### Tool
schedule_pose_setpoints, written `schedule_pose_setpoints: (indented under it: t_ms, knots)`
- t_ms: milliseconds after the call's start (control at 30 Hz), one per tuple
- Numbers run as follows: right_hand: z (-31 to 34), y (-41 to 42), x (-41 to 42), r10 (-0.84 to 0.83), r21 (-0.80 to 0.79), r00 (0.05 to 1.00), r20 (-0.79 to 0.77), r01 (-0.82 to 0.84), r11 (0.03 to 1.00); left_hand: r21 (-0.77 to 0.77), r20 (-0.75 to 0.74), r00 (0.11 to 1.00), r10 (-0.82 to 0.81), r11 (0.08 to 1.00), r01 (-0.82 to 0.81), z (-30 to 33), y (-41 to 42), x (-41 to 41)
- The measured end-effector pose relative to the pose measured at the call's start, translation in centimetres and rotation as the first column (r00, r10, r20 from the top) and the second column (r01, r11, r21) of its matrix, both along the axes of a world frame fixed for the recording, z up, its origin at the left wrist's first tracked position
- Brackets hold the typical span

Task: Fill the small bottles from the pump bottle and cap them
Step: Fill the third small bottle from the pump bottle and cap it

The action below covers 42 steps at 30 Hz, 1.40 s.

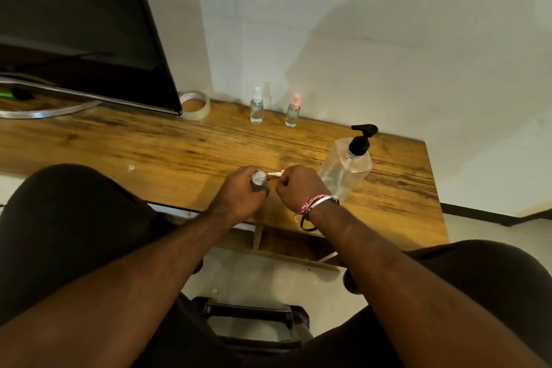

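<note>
My left hand (239,193) grips a small clear bottle (258,180) with its mouth uncovered, held over the near edge of the wooden table (149,146). My right hand (298,187) pinches a white spray cap (276,174), its thin tube pointing toward the bottle's mouth. The large clear pump bottle (346,167) with a black pump head stands just right of my right hand. Two capped small bottles stand at the back by the wall: one with a white cap (257,106) and one with a pink cap (292,110).
A dark monitor (83,27) on a curved metal stand fills the table's left back. A roll of clear tape (195,105) lies beside it. The white wall runs behind the table. My knees and a chair base are below the table's front edge.
</note>
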State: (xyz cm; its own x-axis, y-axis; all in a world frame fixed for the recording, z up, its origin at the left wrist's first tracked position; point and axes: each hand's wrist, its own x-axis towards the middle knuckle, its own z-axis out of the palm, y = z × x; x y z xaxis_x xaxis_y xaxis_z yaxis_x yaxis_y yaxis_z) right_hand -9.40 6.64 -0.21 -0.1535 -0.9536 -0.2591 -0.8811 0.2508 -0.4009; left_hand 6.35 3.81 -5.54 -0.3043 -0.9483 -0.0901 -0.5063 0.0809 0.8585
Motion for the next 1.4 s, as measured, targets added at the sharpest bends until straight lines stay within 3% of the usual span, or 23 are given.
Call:
schedule_pose_setpoints:
  t_ms: [133,267,367,467,733,900,1400]
  knots:
    - [-1.5,-1.8,1.2,0.077,-0.092,0.992,-0.099,-0.086,0.992,0.033,0.005,0.999,0.052,0.998,-0.053,-0.5,-0.8,0.7]
    - [-2.9,-2.8,0.7,0.129,-0.006,0.944,-0.303,-0.138,0.990,0.025,0.013,0.996,0.092,0.995,-0.092,-0.7,-1.5,0.7]
    - [-3.8,-2.9,0.1,0.147,0.022,0.925,-0.351,-0.149,0.989,0.029,0.030,0.994,0.110,0.993,-0.110,-0.8,-1.8,0.7]
    - [-3.6,-2.8,-0.2,0.123,-0.027,0.942,-0.311,-0.138,0.990,0.031,0.050,0.992,0.113,0.993,-0.115,-0.8,-2.1,0.6]
    - [0.9,-3.1,0.2,-0.043,-0.221,0.999,-0.032,0.035,0.975,0.045,-0.016,0.993,0.114,0.993,-0.113,-0.4,-2.1,0.2]
    - [5.3,-1.9,0.3,-0.006,-0.384,0.999,0.039,0.020,0.923,0.071,-0.042,0.992,0.120,0.991,-0.117,-0.3,-1.9,0.1]
    - [7.7,-0.9,-0.7,0.090,-0.223,0.994,-0.055,-0.100,0.970,0.037,-0.076,0.994,0.082,0.996,-0.079,-0.5,-1.7,-0.9]
